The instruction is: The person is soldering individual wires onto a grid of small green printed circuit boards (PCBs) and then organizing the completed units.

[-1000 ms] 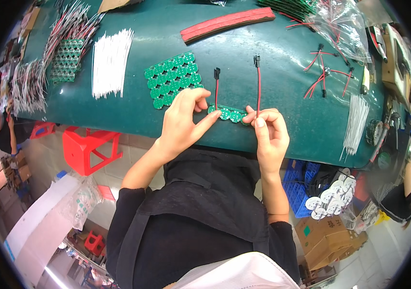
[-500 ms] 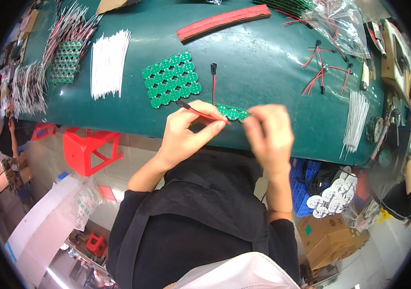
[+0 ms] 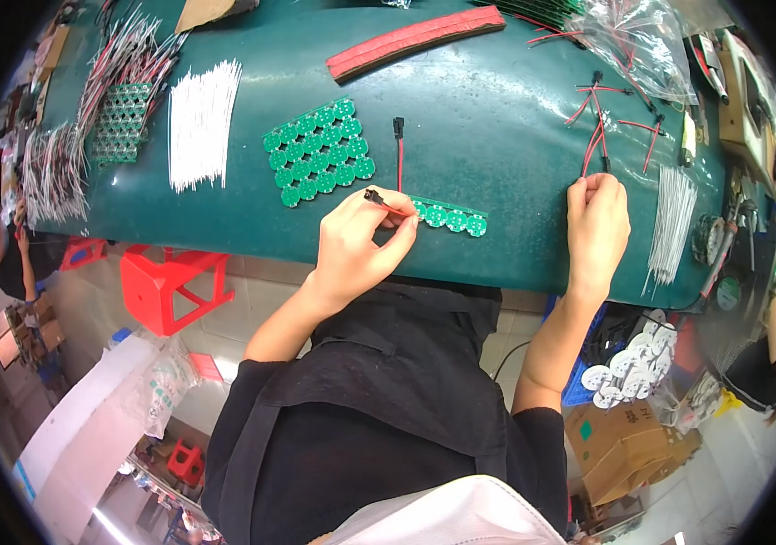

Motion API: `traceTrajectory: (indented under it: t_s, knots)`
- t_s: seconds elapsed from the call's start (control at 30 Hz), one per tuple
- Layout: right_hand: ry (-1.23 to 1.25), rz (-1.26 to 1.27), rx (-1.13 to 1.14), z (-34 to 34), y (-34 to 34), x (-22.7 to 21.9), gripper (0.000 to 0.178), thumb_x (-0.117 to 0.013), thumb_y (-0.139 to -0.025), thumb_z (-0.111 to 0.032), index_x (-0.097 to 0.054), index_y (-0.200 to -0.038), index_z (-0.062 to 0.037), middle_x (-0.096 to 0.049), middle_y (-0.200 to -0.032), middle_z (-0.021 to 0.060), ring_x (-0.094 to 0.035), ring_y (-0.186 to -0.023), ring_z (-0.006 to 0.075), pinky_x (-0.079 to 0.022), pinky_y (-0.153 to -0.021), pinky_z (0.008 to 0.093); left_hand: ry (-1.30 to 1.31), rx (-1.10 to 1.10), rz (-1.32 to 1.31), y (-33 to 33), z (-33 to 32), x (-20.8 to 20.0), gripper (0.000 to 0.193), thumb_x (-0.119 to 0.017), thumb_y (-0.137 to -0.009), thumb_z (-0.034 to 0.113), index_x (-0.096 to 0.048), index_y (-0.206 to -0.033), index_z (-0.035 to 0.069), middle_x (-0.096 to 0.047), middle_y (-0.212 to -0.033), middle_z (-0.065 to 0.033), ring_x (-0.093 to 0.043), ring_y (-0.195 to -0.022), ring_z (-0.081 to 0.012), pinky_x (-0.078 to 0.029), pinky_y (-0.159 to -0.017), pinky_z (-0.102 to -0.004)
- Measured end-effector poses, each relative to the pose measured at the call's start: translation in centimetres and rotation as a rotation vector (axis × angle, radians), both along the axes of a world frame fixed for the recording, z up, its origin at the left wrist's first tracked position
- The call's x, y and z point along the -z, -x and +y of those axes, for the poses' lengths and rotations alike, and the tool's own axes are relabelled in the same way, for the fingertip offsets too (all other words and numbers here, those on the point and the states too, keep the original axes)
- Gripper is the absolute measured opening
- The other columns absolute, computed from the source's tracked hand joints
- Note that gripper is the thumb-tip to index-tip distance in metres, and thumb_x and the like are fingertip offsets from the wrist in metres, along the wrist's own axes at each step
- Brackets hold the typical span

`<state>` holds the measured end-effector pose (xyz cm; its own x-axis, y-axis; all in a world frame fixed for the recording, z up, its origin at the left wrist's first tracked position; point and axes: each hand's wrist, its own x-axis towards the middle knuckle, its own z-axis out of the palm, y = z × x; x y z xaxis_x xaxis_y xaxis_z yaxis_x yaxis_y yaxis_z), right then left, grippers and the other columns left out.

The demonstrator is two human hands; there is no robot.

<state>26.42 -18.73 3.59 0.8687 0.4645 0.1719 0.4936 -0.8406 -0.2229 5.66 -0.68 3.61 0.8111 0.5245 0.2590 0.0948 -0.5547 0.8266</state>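
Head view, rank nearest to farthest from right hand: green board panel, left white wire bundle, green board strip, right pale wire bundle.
From the right hand:
1. Right pale wire bundle, just right
2. Green board strip, left
3. Green board panel, farther left
4. Left white wire bundle, beyond panel

On the desk, the board strip lies right of the board panel, left of the loose leads, before the bar.

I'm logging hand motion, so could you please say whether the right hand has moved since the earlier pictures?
Yes, rightward: the right hand has gone from the green strip to the red wires.
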Motion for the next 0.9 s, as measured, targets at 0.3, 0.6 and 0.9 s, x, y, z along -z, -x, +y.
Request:
traceTrajectory:
  t_s: [0.3, 0.6, 0.9]
  knots:
    - [-0.393, 0.216, 0.141, -0.8, 0.5, -0.4, 0.014, -0.064, -0.089, -0.011, -0.059, -0.094, 0.0007, -0.062, -0.082, 0.0126, -0.062, -0.067, 0.0238, -0.052, -0.067, 0.0363, -0.043, 0.013, 0.015, -0.2, 0.1, -0.2, 0.014, -0.072, -0.074, -0.004, -0.063, -0.084, 0.002, -0.065, -0.077, -0.0055, -0.065, -0.066, -0.0165, -0.053, -0.060, -0.0272]
    - [-1.064, 0.572, 0.122, -2.3, 3.1, -0.8, 0.008, -0.056, -0.098, -0.007, -0.053, -0.100, 0.0003, -0.061, -0.090, 0.0084, -0.060, -0.071, 0.0100, -0.053, -0.056, 0.0223, -0.107, 0.010, 0.012, -0.4, 0.0, -0.2, 0.014, -0.072, -0.073, -0.003, -0.062, -0.082, 0.003, -0.064, -0.075, -0.0045, -0.065, -0.065, -0.0162, -0.053, -0.059, -0.0270]
    - [-1.197, 0.671, 0.009, -1.9, 4.6, -1.2, 0.006, -0.054, -0.098, -0.003, -0.051, -0.101, 0.0013, -0.058, -0.093, 0.0106, -0.060, -0.072, 0.0121, -0.057, -0.060, 0.0258, -0.059, 0.003, 0.039, -0.4, 0.1, -0.2, 0.014, -0.072, -0.074, -0.001, -0.063, -0.083, 0.004, -0.064, -0.074, -0.0036, -0.064, -0.065, -0.0155, -0.052, -0.059, -0.0267]
